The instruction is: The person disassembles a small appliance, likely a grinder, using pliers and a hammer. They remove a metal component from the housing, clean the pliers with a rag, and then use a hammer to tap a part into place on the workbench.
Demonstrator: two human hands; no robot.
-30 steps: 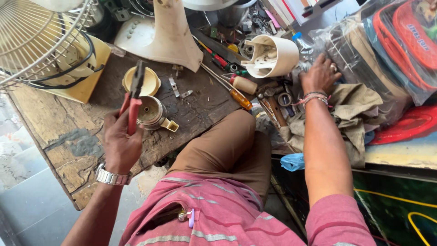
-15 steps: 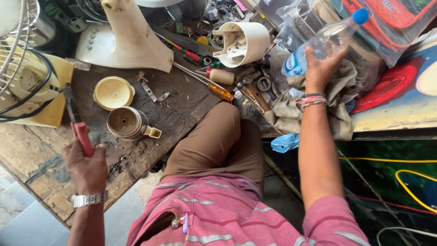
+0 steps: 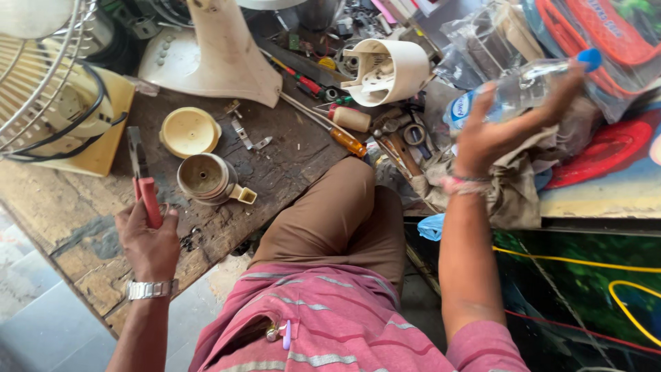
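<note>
Compared with the earlier frames, the right hand (image 3: pixel 492 134) is no longer resting low among the cloths; it is now raised above the right side of the bench and is gripping a clear plastic bottle (image 3: pixel 516 96) with a blue cap, which was lying among the bags a second ago. The bottle is being held tilted, the cap pointing up and to the right, just over the grey cloth (image 3: pixel 509 182) and in front of the plastic bags (image 3: pixel 482 41). The fingers of this hand are clamped around the body of the bottle, the thumb on the near side, and the forearm is rising almost straight up from the elbow. The left hand (image 3: pixel 148 238) is staying at the near edge of the worn wooden bench (image 3: pixel 76 220), lower than it was one second ago, and it is wearing a metal watch (image 3: pixel 151 289) on the wrist. Its fingers are closed around the red handles of the pliers (image 3: pixel 141 182), whose dark jaws are pointing away from the person. Just to the right of the pliers a small metal cup-shaped part (image 3: pixel 206 178) is standing on the bench, and a round cream cap (image 3: pixel 187 131) is lying behind it, near the cream fan base (image 3: pixel 213 55).
</note>
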